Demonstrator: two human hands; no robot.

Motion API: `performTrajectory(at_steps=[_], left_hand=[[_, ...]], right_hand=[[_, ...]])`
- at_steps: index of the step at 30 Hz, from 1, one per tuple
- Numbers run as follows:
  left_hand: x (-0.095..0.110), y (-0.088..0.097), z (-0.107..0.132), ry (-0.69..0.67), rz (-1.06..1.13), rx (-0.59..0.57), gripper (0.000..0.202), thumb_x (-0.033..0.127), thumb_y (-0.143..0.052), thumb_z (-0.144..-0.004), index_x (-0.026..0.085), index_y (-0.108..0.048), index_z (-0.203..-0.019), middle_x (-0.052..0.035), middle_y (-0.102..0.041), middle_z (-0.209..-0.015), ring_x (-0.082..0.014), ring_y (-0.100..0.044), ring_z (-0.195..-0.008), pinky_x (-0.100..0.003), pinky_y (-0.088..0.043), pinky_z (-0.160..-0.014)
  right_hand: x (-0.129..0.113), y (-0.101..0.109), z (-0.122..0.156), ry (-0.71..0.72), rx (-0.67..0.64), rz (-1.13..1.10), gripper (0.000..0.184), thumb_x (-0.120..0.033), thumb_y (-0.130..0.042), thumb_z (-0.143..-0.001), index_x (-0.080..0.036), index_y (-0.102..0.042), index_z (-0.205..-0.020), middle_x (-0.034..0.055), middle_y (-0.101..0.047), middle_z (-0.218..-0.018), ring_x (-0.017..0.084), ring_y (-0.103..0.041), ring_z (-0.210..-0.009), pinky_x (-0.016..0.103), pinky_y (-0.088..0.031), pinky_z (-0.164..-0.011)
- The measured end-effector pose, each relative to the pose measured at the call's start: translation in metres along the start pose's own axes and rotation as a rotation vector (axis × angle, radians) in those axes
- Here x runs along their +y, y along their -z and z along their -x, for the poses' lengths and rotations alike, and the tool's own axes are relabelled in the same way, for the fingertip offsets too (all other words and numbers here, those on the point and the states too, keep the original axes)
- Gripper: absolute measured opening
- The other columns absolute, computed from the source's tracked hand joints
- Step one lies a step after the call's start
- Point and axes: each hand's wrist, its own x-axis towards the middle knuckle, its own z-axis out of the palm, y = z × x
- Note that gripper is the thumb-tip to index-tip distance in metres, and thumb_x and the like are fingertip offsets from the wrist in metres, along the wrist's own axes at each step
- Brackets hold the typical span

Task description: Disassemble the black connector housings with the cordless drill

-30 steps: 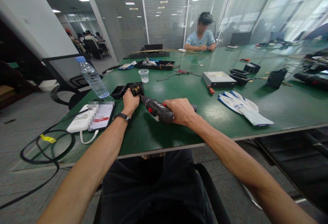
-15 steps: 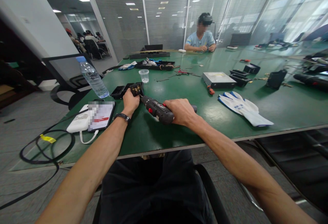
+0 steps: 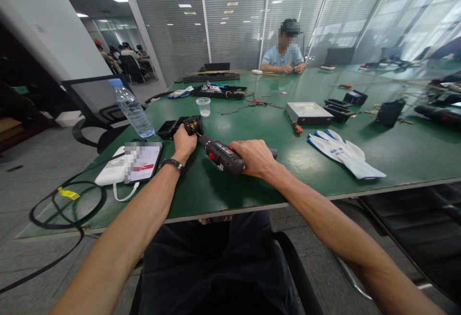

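Note:
My right hand [image 3: 254, 156] is closed around the handle of a dark cordless drill [image 3: 221, 155] with red buttons. The drill lies almost level, its chuck pointing left and away from me. At its tip is a small black block with brass-coloured metal parts [image 3: 193, 124], which my left hand [image 3: 185, 141] grips from the near side. Whether the bit touches the block I cannot tell. Black open plastic trays [image 3: 167, 129] sit just left of that block. Behind it stands a clear plastic cup [image 3: 203, 107].
Left of my arm are a water bottle [image 3: 134, 109], a white power bank [image 3: 110, 168], a phone [image 3: 145, 161] and a coiled black cable [image 3: 68, 224]. To the right lie a white glove [image 3: 344, 153], a metal box [image 3: 309, 113] and an orange screwdriver [image 3: 297, 127]. A person [image 3: 284, 55] sits across the table.
Both hands keep their grip on the drill and the block. The whole view has shifted very slightly; nothing else has visibly moved.

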Motion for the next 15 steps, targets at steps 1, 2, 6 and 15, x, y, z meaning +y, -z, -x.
performTrajectory(at_steps=[1, 2, 6, 15], left_hand=[[-0.0007, -0.0002, -0.0001, -0.012, -0.001, 0.002, 0.041, 0.015, -0.068, -0.075, 0.017, -0.066, -0.116, -0.0121, -0.074, -0.112, -0.0259, -0.069, -0.104, -0.034, -0.052, -0.093], [-0.0015, -0.0006, -0.0003, -0.021, -0.003, 0.006, 0.041, 0.015, -0.067, -0.075, 0.017, -0.066, -0.116, -0.0123, -0.074, -0.111, -0.0257, -0.069, -0.104, -0.034, -0.052, -0.093], [-0.0047, -0.0021, -0.0010, -0.035, 0.008, -0.001, 0.042, 0.015, -0.066, -0.075, 0.016, -0.065, -0.118, -0.0116, -0.074, -0.113, -0.0239, -0.069, -0.104, -0.032, -0.052, -0.092], [-0.0008, 0.0002, 0.0007, -0.044, 0.032, 0.001, 0.039, 0.016, -0.066, -0.077, 0.018, -0.065, -0.115, -0.0115, -0.073, -0.113, -0.0239, -0.069, -0.104, -0.033, -0.051, -0.094]], right_hand=[[0.0004, -0.0005, 0.0000, 0.001, 0.001, 0.003, 0.033, -0.043, -0.062, -0.081, -0.023, -0.063, -0.107, 0.0072, -0.075, -0.101, 0.026, -0.069, -0.088, 0.031, -0.033, -0.064], [0.0008, -0.0010, 0.0001, 0.003, 0.006, 0.005, 0.032, -0.043, -0.062, -0.081, -0.023, -0.064, -0.106, 0.0068, -0.075, -0.100, 0.026, -0.069, -0.088, 0.031, -0.033, -0.064], [0.0009, -0.0014, 0.0006, 0.016, 0.029, 0.002, 0.030, -0.043, -0.062, -0.080, -0.023, -0.063, -0.102, 0.0061, -0.075, -0.098, 0.026, -0.069, -0.086, 0.031, -0.030, -0.062], [0.0002, 0.0003, 0.0004, 0.005, 0.019, -0.013, 0.030, -0.043, -0.061, -0.081, -0.023, -0.064, -0.103, 0.0075, -0.075, -0.100, 0.026, -0.069, -0.086, 0.031, -0.032, -0.064]])
